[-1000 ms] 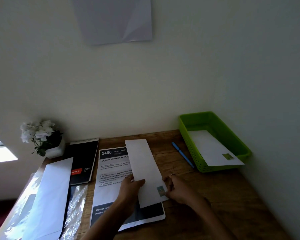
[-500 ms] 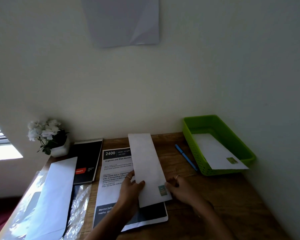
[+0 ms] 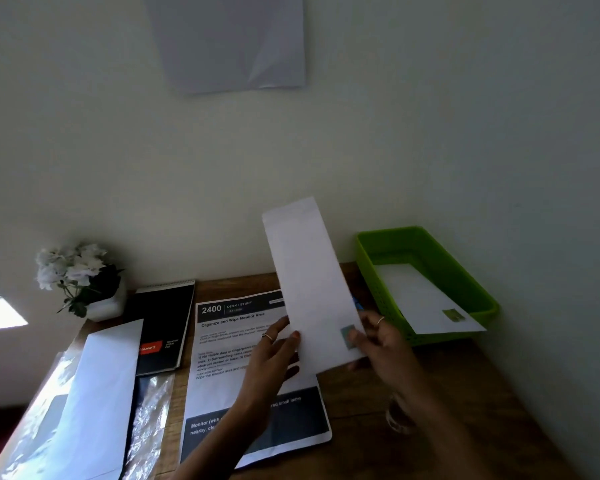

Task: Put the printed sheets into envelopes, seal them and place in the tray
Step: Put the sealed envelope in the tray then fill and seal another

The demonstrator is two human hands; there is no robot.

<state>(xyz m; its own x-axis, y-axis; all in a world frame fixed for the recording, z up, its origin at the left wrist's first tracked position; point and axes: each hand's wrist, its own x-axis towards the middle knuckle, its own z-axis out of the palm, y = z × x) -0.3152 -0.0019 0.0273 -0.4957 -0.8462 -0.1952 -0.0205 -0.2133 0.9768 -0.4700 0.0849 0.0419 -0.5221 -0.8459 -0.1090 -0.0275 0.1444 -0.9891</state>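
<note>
1. White paper, long and narrow: the envelope [image 3: 310, 289] has come up off the desk [image 3: 413, 403]. A second ago it lay flat across the printed sheet [image 3: 236, 344]; now its far end is tilted up toward the wall and only its near end sits low between the hands.
2. The right hand [image 3: 378, 341] pinches the near right corner, thumb on the face just beside the small stamp [image 3: 347, 336], fingers behind. The left hand [image 3: 274, 348] grips the near left edge, thumb on top. Both were pressing it down to the desk before; both now carry it.
3. The lift has also swung the envelope a little toward the right, nearer the green tray [image 3: 426, 244], which stands at the back right corner of the desk and already holds one stamped envelope [image 3: 426, 303].
4. I judge the sealing of this one to be done and the step in hand to be the carry to the tray, though the flap side is not in view, so the seal cannot be confirmed.
5. The printed sheet lies flat and bare on the desk under the left wrist, and another plain envelope [image 3: 94, 389] lies at the left, so more filling seems to remain.
</note>
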